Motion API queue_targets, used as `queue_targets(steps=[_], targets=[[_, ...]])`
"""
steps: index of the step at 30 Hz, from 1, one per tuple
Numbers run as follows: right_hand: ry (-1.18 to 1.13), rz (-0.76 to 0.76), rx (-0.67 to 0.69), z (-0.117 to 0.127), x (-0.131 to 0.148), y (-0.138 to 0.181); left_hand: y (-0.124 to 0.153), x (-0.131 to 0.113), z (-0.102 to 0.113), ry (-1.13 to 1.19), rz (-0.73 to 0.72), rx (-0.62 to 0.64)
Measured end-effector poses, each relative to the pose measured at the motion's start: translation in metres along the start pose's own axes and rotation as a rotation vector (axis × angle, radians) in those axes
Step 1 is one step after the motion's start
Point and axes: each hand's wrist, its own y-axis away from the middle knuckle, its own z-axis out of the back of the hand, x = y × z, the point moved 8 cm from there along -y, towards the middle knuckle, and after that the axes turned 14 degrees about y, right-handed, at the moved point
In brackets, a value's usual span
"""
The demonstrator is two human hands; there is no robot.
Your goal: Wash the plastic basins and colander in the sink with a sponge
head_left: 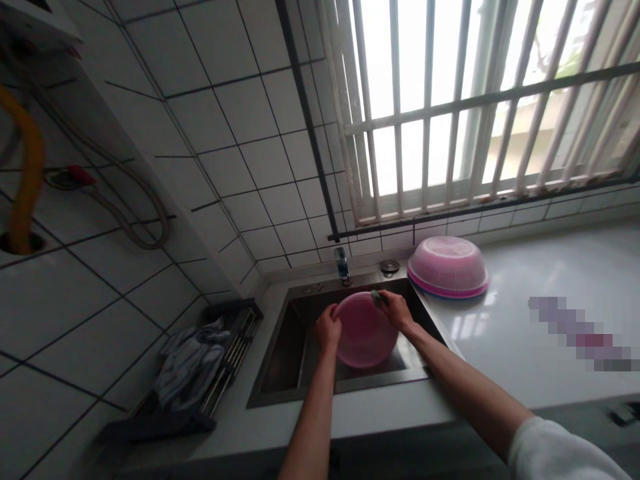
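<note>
A pink plastic basin [367, 333] is tilted up inside the stainless steel sink [280, 353]. My left hand [329, 327] grips the basin's left rim, fingers closed over the edge. At the upper right of the rim, my right hand [394, 310] is closed on a small green scouring pad [376, 298], which touches the basin's edge. Part of the pad is hidden by the fingers. Just behind the basin stands the faucet [342, 263]; I cannot tell whether water runs from it.
Right of the sink, a pink mesh colander [447, 263] lies upside down on the white counter [510, 280]. A round metal drain strainer [389, 267] sits behind the sink. To the left, a grey cloth [193, 363] lies on a metal rack [233, 357]. A barred window [450, 113] is above.
</note>
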Motion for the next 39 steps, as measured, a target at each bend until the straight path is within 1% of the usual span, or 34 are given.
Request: queue_targets(steps=[1,3,4,6,7,8,9,11,12,14,15,16,18,21,22,23,24,25,27,28,30,31,33,35,36,37,38,39], targets=[[-0.003,0.057,0.005,-0.003,0.010,0.002,0.003,-0.006,-0.008,-0.019,-0.054,0.041],[-0.012,0.218,0.038,-0.012,0.040,0.006,0.009,-0.020,-0.023,-0.021,-0.168,0.138],[-0.020,0.296,0.065,-0.017,0.055,0.009,0.011,-0.023,-0.028,-0.015,-0.191,0.182],[-0.047,0.379,0.094,-0.022,0.073,0.012,0.011,-0.020,-0.030,-0.007,-0.141,0.210],[-0.063,0.373,0.085,-0.021,0.073,0.011,0.008,-0.014,-0.026,0.002,-0.089,0.185],[-0.081,0.334,0.060,-0.017,0.067,0.008,0.005,-0.008,-0.019,0.021,-0.039,0.139],[-0.097,0.266,0.027,-0.012,0.056,0.004,0.002,-0.002,-0.010,0.052,-0.003,0.080],[-0.113,0.087,-0.037,-0.002,0.023,-0.002,-0.004,0.007,0.008,0.129,0.037,-0.056],[-0.104,0.010,-0.039,0.000,0.008,-0.003,-0.006,0.011,0.015,0.156,0.050,-0.111],[-0.076,-0.086,-0.051,0.004,-0.012,-0.004,-0.007,0.015,0.021,0.167,0.052,-0.171],[-0.062,-0.090,-0.068,0.006,-0.013,-0.003,-0.007,0.015,0.020,0.152,0.041,-0.169],[-0.052,-0.066,-0.091,0.008,-0.009,-0.002,-0.006,0.012,0.016,0.128,0.020,-0.145],[-0.043,0.041,-0.112,0.007,0.013,0.002,-0.003,0.004,0.002,0.079,-0.034,-0.035],[-0.056,0.245,-0.022,-0.006,0.053,0.008,0.004,-0.007,-0.021,0.047,-0.095,0.160],[-0.071,0.287,0.005,-0.009,0.061,0.008,0.005,-0.008,-0.024,0.054,-0.104,0.186],[-0.092,0.302,0.011,-0.009,0.064,0.008,0.005,-0.009,-0.023,0.072,-0.106,0.179],[-0.114,0.282,-0.006,-0.007,0.060,0.006,0.003,-0.008,-0.019,0.097,-0.105,0.143],[-0.131,0.226,-0.036,-0.003,0.050,0.003,0.001,-0.005,-0.012,0.125,-0.095,0.081],[-0.137,0.040,-0.102,0.005,0.019,-0.003,-0.004,0.005,0.005,0.165,-0.041,-0.081],[-0.117,-0.056,-0.102,0.006,0.002,-0.005,-0.006,0.012,0.013,0.169,-0.003,-0.148],[-0.072,-0.156,-0.100,0.008,-0.019,-0.006,-0.008,0.020,0.019,0.145,0.052,-0.210],[-0.057,-0.158,-0.106,0.008,-0.021,-0.005,-0.008,0.019,0.019,0.121,0.046,-0.208],[-0.042,-0.071,-0.113,0.007,-0.008,-0.003,-0.006,0.008,0.011,0.065,-0.045,-0.157],[-0.032,0.107,-0.052,-0.002,0.023,0.001,-0.001,-0.009,-0.003,0.014,-0.176,-0.054],[-0.023,0.208,-0.001,-0.009,0.041,0.004,0.003,-0.017,-0.012,-0.005,-0.226,0.023],[-0.016,0.303,0.050,-0.015,0.058,0.008,0.007,-0.023,-0.020,-0.023,-0.247,0.106],[-0.015,0.380,0.091,-0.019,0.072,0.011,0.009,-0.024,-0.028,-0.040,-0.231,0.175],[-0.023,0.427,0.113,-0.021,0.080,0.013,0.011,-0.023,-0.031,-0.054,-0.184,0.213]])
